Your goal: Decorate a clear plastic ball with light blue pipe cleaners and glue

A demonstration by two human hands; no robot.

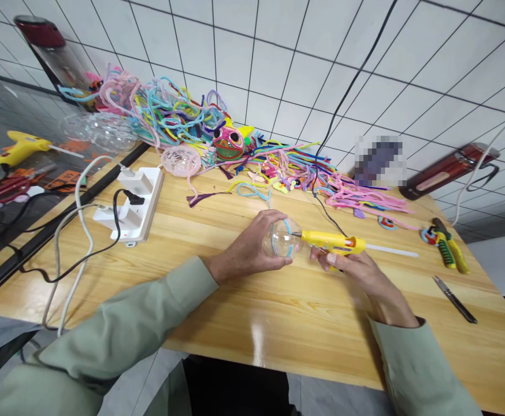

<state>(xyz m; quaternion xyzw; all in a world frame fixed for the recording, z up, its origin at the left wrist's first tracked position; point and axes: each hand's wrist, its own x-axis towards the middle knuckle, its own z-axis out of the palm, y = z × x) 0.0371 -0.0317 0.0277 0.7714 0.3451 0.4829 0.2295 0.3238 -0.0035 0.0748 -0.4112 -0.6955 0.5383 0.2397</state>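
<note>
This seems a craft workshop. A glue gun (333, 241), pliers (445, 251) and heaped pipe cleaners (166, 112) show it.

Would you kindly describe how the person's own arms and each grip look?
The left sleeve and right sleeve are long, plain and grey-green, ending in cuffs near the wrists. The left grip and right grip are bare human hands, without gloves.

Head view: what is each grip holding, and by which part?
Left grip: the clear round piece, by its left side, between thumb and fingers. Right grip: the yellow glue gun, by its handle, beneath the body.
</note>
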